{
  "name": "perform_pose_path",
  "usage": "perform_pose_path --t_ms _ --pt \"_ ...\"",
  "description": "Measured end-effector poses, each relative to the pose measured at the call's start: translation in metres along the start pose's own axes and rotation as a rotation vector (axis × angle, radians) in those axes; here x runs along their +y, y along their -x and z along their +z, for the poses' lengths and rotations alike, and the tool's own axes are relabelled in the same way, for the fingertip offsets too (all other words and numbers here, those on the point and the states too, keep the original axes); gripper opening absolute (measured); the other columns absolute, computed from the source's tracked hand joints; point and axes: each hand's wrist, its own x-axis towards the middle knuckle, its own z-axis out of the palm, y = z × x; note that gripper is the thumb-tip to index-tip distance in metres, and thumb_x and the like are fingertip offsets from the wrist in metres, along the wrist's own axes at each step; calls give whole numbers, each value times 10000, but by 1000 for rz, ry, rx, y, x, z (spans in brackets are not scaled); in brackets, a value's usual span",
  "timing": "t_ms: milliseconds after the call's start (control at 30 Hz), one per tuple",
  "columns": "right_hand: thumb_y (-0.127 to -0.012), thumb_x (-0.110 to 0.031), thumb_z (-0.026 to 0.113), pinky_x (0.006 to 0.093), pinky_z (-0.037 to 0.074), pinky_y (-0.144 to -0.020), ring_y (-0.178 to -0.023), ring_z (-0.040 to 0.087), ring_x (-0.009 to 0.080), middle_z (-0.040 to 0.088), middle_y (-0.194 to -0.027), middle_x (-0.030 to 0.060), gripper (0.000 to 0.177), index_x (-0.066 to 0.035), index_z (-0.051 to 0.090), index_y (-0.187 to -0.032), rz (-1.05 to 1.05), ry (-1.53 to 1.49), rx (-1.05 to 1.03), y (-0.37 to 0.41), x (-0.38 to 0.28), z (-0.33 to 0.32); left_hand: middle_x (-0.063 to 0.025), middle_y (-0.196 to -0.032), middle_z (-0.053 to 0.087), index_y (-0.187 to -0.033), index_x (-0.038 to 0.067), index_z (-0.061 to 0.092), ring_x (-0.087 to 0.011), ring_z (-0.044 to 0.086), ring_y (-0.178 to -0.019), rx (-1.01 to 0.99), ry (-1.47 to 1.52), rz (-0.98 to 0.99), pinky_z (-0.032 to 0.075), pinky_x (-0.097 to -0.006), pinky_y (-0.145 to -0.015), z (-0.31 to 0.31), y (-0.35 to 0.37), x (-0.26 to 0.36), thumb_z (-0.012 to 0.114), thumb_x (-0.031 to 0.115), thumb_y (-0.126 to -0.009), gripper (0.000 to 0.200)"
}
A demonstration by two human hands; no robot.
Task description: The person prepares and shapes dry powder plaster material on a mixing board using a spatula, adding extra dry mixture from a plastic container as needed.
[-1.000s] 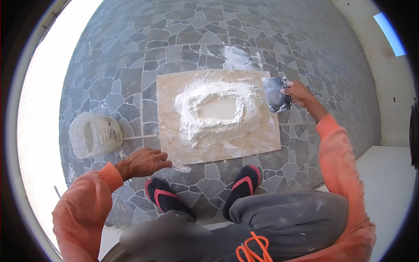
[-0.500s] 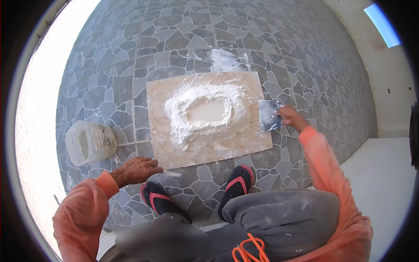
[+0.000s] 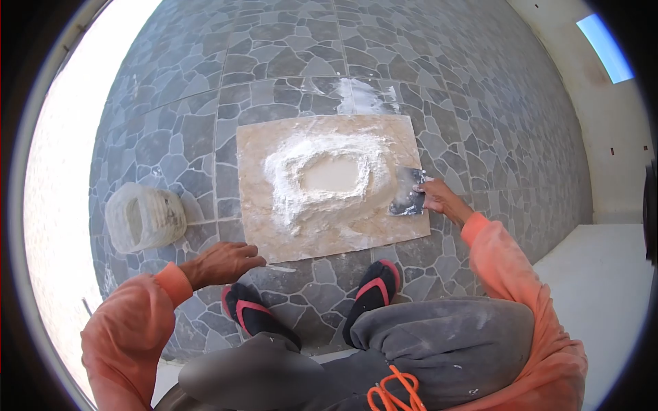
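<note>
My right grip (image 3: 441, 197) clasps a scraper (image 3: 404, 197) over the board (image 3: 257, 233), left of it powder (image 3: 284, 181); my left grip (image 3: 223, 264) pinches a thin strip (image 3: 282, 269).

A tiled room or porch with stone-pattern flooring (image 3: 164, 147) and 1 plain pale wall (image 3: 606, 130).

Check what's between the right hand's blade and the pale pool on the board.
Head view: a bank of white powder, part of the ring around the pale pool, separates it from the blade.
</note>
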Motion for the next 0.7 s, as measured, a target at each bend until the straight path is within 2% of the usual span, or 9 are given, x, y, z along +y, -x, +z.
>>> perform_pose_path --t_ms 67,167,267,400,700 --pt "-846 48 519 495 575 -771 -888 651 281 605 -1034 152 335 3 506 -1178 -21 -36 -33 -1 1 2 -81 -892 597 -1048 107 614 -275 639 -840 -5 2 0 537 -384 -676 2 2 -1 590 26 -795 267" --pt "-819 69 506 492 570 -807 -891 650 282 607 -1007 145 359 26 497 -1176 -67 -80 15 -5 6 6 -72 -876 606 -1058 107 619 -265 642 -834 -13 -24 10 540 -377 -659 6 3 -5 608 36 -793 275" --pt "-814 75 506 481 571 -818 -882 651 282 605 -1005 141 363 42 492 -1176 -113 -117 -71 -11 8 4 -68 -870 610 -1059 106 624 -260 645 -834 -6 -42 13 543 -373 -657 10 6 -8 613 46 -798 268" --pt "-809 80 523 478 573 -819 -871 650 281 604 -997 140 352 46 501 -1159 -103 -81 -19 -13 4 4 -92 -892 601 -1052 82 604 -278 644 -854 -4 -21 -3 539 -388 -690 8 6 -11 565 31 -812 248" --pt "-818 72 532 458 576 -796 -817 640 260 596 -960 126 306 44 516 -1122 -111 -77 28 -9 -4 9 -93 -885 598 -1047 74 620 -274 647 -870 17 10 -1 545 -383 -713 6 9 -7 559 28 -818 242"
